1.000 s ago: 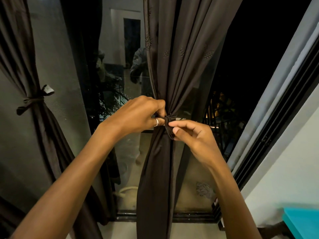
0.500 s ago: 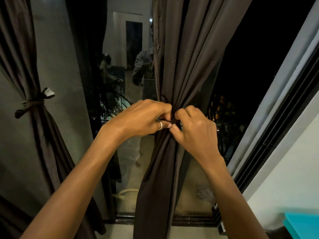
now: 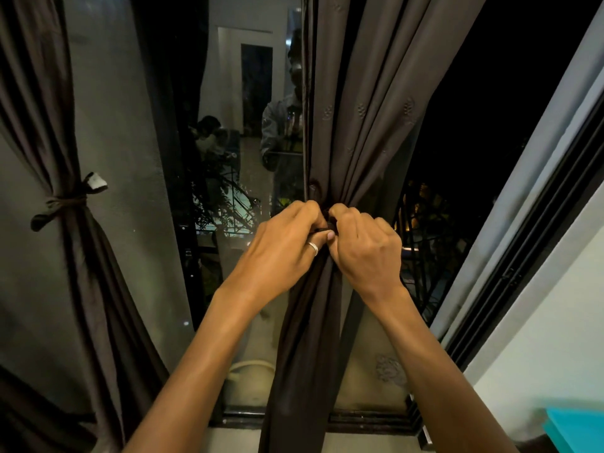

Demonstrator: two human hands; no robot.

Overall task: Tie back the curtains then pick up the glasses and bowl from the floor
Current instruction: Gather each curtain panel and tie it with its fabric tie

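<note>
Between the two fists, the tie [image 3: 327,227] is almost wholly hidden, only a dark sliver showing. Both arms reach forward, knuckles up: the left hand [image 3: 283,248] and right hand [image 3: 366,248] pinch it at the gathered waist of the dark curtain [image 3: 359,119] before the window.
</note>
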